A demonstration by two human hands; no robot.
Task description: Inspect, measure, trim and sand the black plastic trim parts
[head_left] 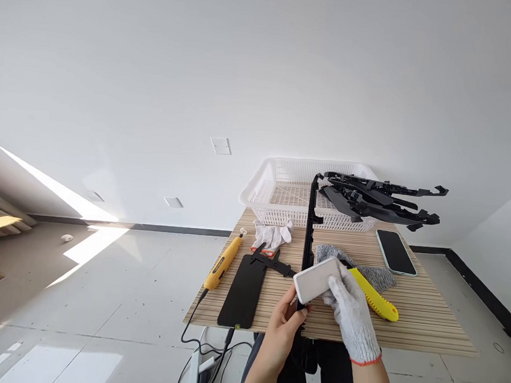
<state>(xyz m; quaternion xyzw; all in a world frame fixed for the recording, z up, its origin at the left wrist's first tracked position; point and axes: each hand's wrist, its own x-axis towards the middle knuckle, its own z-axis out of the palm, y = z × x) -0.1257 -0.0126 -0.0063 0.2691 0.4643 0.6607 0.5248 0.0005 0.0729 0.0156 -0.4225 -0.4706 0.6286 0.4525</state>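
Note:
My right hand (351, 312), in a white knit glove, is closed on a light grey block (317, 279) and holds it against a long black plastic strip (309, 231) that runs from the table's near edge up to the basket. My bare left hand (284, 323) grips the near end of that strip just below the block. A yellow utility knife (373, 294) lies just right of my gloved hand, on a grey cloth (379, 275).
On the small slatted wooden table (426, 323) stand a white basket (282, 193) with several black plastic parts (378, 201) across its rim, a phone (396, 253), a spare white glove (272, 236), a black caliper (274, 264), a black flat pad (244, 290) and a yellow corded tool (223, 264).

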